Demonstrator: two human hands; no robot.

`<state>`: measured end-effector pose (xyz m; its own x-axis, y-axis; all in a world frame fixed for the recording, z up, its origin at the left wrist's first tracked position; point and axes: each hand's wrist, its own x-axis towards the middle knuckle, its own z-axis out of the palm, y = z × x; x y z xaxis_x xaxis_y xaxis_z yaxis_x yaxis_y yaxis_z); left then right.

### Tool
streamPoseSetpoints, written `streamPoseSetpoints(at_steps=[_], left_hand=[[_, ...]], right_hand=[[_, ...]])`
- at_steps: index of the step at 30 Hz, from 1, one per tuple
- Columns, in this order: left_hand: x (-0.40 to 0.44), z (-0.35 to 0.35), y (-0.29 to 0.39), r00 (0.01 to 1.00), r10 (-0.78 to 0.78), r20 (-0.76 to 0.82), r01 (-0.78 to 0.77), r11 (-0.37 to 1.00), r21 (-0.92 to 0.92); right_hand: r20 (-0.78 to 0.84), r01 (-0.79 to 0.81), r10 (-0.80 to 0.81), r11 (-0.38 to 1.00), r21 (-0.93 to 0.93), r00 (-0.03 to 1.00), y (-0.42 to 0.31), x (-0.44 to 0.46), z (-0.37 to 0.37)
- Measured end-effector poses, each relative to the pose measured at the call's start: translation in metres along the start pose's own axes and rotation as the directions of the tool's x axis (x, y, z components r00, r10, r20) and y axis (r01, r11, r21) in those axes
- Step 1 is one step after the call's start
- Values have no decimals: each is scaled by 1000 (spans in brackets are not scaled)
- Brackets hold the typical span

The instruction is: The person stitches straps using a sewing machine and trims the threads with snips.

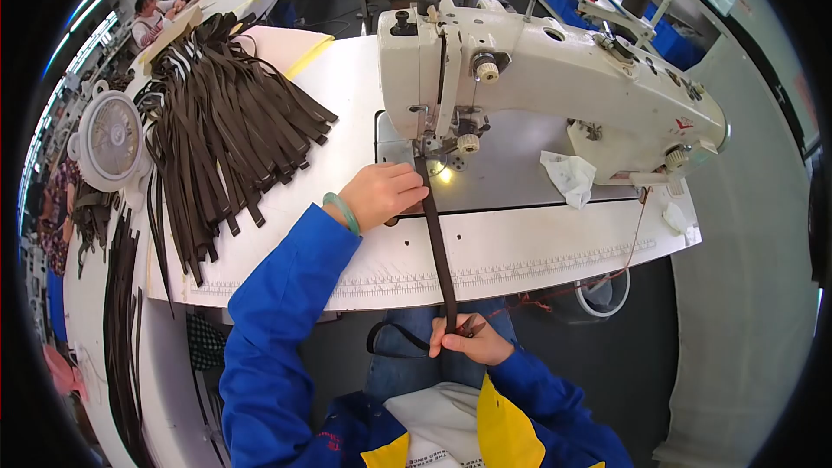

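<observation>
A long dark brown strap [439,251] runs from under the needle area of the white sewing machine [555,61] down past the table's front edge. My left hand [381,195], with a green bangle at the wrist, has its fingers closed on the strap just in front of the presser foot. Below the table edge, my right hand [472,342] grips the strap's lower part, and small dark scissors [471,326] show in the same hand. The strap's end loops to the left over my lap. A small lamp lights the metal plate beside the needle.
Many dark straps [234,121] lie heaped on the white table [520,247] at left, beside a small round fan [110,140]. More straps hang further left. White scraps [568,178] lie under the machine arm. A person [154,21] sits at the far upper left.
</observation>
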<state>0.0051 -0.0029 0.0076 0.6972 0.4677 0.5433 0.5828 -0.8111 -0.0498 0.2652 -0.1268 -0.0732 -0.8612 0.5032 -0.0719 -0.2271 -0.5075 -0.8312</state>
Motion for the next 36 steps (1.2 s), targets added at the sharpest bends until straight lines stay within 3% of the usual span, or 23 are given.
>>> streamPoseSetpoints(at_steps=[7,9,12,14,17,21,25,28,31,32,36], left_hand=[[-3,0,-1,1000,-9,25,10,1000,-15],[-4,1,-2,998,-33,58,34,999,-31],[-9,4,2,1000,7,-19,-9,994,-107],[-6,3,9,998,44,-54,-52,986,-159],[-9,4,34,987,147,61,-149,988,38],[-12,3,61,974,220,-49,-217,974,62],[-13,-1,78,963,259,-68,-258,966,29],[-11,-8,86,944,327,-44,-326,945,28],[-12,-11,89,931,360,-68,-364,929,-69],[-12,-14,83,938,346,1,-343,930,-134],[-16,-8,31,991,107,80,-109,994,24]], right_hand=[[-55,73,-73,997,4,996,-3,6,3],[-168,6,0,999,32,986,-4,3,6],[-110,112,-110,994,9,988,-3,-1,10],[-125,88,-85,996,17,988,-8,-3,15],[-135,83,-85,996,-16,987,-12,-1,19],[-166,51,-60,997,-61,984,-14,-2,21],[-214,63,-75,996,-64,974,-20,0,31],[-418,86,-105,994,-62,902,-18,4,32],[-433,77,-103,994,-77,895,-21,4,32],[-435,52,-77,996,-68,897,-23,4,33],[-428,-13,-10,999,-50,904,-30,3,38]])
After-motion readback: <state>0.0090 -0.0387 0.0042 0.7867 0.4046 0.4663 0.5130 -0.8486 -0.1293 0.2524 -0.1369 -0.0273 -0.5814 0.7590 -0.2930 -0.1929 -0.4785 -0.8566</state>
